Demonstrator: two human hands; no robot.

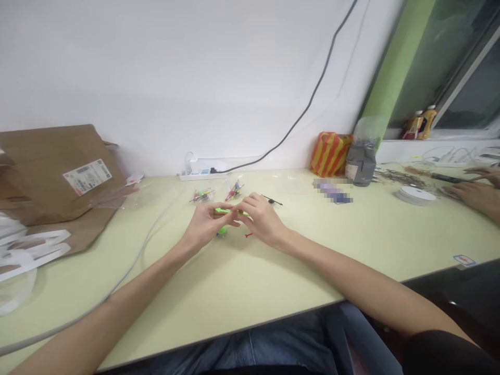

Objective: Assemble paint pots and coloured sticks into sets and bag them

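A thin bright green plastic piece [222, 210] stretches between my two hands above the table. My left hand [203, 225] pinches its left end, and my right hand [261, 217] has its fingers closed on the right part, meeting the left fingertips. Directly beneath, a small round green and clear piece [222, 233] rests on the table. A little red part [249, 235] lies under my right hand. Beyond that hand is a black bar-shaped piece [272, 200]. Two bundles of small coloured plastic parts [202, 195] [234, 190] lie behind my hands; their details are too small to tell.
A brown paper package [42, 172] stands at left, with a pale cable [142, 245] crossing the table. At the wall are a power strip [201, 175], a striped bag [329, 153] and a grey bag [361, 162]. White discs [415, 195] and another person's hands [478, 190] are at right.
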